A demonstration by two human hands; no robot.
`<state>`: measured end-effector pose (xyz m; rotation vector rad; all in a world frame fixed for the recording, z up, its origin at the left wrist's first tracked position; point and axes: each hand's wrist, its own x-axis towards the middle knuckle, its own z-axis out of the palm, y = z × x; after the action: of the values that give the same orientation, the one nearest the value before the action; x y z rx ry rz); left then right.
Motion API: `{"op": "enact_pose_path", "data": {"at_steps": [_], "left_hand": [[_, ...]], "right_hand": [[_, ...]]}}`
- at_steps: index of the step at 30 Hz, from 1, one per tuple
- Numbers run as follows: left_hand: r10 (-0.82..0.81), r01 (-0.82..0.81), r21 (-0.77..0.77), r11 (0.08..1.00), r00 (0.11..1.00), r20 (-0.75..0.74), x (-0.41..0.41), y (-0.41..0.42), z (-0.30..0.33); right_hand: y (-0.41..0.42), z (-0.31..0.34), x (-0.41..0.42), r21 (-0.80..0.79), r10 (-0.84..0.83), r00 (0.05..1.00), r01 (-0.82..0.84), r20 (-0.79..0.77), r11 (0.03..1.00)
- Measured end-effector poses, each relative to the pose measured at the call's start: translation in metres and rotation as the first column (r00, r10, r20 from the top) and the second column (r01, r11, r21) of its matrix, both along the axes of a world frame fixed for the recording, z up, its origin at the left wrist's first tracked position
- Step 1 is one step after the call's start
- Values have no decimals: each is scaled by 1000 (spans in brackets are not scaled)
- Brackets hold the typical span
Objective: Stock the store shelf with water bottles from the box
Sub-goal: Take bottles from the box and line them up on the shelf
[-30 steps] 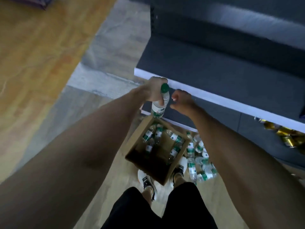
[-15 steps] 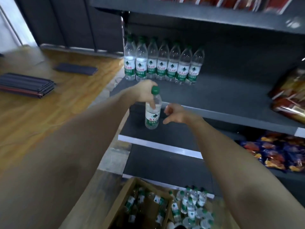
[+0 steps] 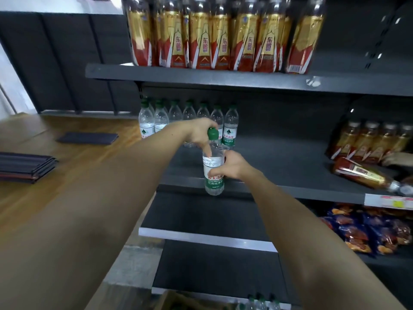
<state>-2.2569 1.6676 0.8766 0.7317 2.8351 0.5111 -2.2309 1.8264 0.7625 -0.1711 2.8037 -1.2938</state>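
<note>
A clear water bottle (image 3: pixel 213 175) with a green cap and green label hangs upright in front of the dark middle shelf (image 3: pixel 290 166). My left hand (image 3: pixel 199 134) grips its neck just under the cap. My right hand (image 3: pixel 232 165) wraps around its body at the label. A row of several matching water bottles (image 3: pixel 190 117) stands at the back left of that shelf. A corner of the cardboard box (image 3: pixel 176 302) shows at the bottom edge, with a few green-capped bottles (image 3: pixel 260 302) beside it.
Gold-and-red drink bottles (image 3: pixel 223 34) line the shelf above. More amber bottles (image 3: pixel 375 142) stand at the right of the middle shelf, one lying on its side (image 3: pixel 366 175). Snack bags (image 3: pixel 368 231) fill the lower right shelf. Dark folded panels (image 3: pixel 24 167) lie on the wooden floor at left.
The view has swung up from the box on the floor to the shelves. The bottle rose with my left hand, and my right hand has now closed around its body.
</note>
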Motion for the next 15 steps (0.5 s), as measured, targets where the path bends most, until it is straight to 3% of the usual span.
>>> {"op": "enact_pose_path", "data": {"at_steps": [15], "left_hand": [[131, -133, -196, 972, 991, -23, -84, 55, -27]], "right_hand": [[101, -8, -85, 43, -292, 953, 296, -83, 954]]}}
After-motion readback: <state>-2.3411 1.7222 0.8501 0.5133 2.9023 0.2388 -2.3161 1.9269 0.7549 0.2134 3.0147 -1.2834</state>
